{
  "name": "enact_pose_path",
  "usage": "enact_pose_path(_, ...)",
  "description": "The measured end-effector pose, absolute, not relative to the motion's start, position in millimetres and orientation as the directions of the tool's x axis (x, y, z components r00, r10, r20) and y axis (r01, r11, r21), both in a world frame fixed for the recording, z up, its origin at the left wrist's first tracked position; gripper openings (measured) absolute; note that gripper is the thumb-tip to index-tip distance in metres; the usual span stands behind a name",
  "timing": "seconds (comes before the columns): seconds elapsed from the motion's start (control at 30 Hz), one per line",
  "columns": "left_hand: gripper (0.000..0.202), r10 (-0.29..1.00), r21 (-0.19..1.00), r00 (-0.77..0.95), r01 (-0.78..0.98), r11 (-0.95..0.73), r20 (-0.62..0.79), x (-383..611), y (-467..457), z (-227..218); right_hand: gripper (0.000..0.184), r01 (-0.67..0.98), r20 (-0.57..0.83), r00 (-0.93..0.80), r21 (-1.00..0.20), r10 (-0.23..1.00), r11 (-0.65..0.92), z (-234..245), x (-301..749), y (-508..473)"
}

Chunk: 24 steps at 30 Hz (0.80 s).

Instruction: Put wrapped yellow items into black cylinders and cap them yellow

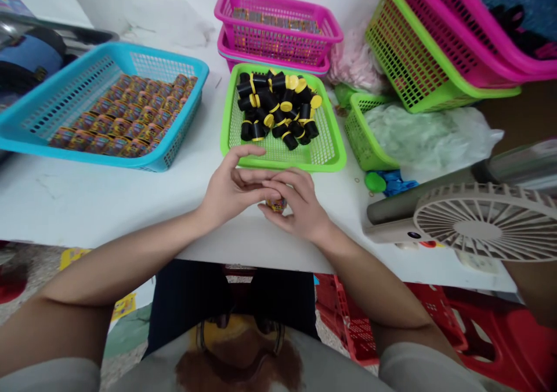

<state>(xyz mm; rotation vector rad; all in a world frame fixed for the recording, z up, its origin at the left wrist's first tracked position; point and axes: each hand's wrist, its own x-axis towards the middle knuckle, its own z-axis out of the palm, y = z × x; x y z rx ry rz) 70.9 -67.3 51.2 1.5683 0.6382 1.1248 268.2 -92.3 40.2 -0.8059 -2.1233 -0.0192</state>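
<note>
Shirt (331,363): light grey, short-sleeved, along the near edge
Print (239,363): brown blotch below a yellow patch with two dark rings, mid-chest
Left sleeve (47,377): pale grey, ends above the elbow, near left corner
Right sleeve (418,369): same grey, near right
Trousers (183,299): dark, nearly black, at the lap
Forearms (130,258): bare
Left hand (230,192): bare
Right hand (300,206): bare

One head-worn camera looks steeply down and forward, close above the left hand (230,192), right hand (301,205) and table (87,200)
</note>
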Motion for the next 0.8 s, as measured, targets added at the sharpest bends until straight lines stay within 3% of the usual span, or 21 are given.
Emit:
enact_pose_path(0.13, 0.069, 0.861, 0.947, 0.395, -0.143, -0.288, 0.321, 72.7, -63.0, 45.4, 0.049, 0.587, 0.710, -0.425, -0.256, 0.561, 0.768, 35.7, 268.4, -87.9)
enact_pose_path(0.27, 0.072, 0.873, 0.947, 0.366, -0.135, -0.292, 0.321, 70.7, -56.2, 44.1, 0.073, 0.569, 0.576, -0.537, -0.291, 0.616, 0.769, 40.9, 276.5, -88.9)
enact_pose_path(0.43, 0.071, 0.856, 0.932, 0.375, -0.202, -0.301, 0.357, 70.3, -52.7, 46.7, 0.063, 0.563, 0.659, -0.504, -0.240, 0.559, 0.791, 43.6, 280.7, -92.1)
enact_pose_path(0.53, 0.071, 0.792, 0.942, 0.522, -0.268, -0.200, 0.317, 74.2, -57.9, 45.6, 0.063, 0.547, 0.735, -0.455, -0.216, 0.504, 0.809, 45.5, 277.5, -95.2)
enact_pose_path(0.67, 0.067, 0.643, 0.971, 0.735, -0.232, -0.062, 0.216, 80.4, -70.0, 44.3, 0.059, 0.547, 0.750, -0.478, -0.152, 0.457, 0.823, 45.3, 268.8, -99.6)
enact_pose_path(0.8, 0.069, 0.664, 0.972, 0.709, -0.173, -0.162, 0.237, 83.1, -77.2, 44.3, 0.054, 0.521, 0.774, -0.494, -0.102, 0.397, 0.848, 40.7, 263.8, -99.6)
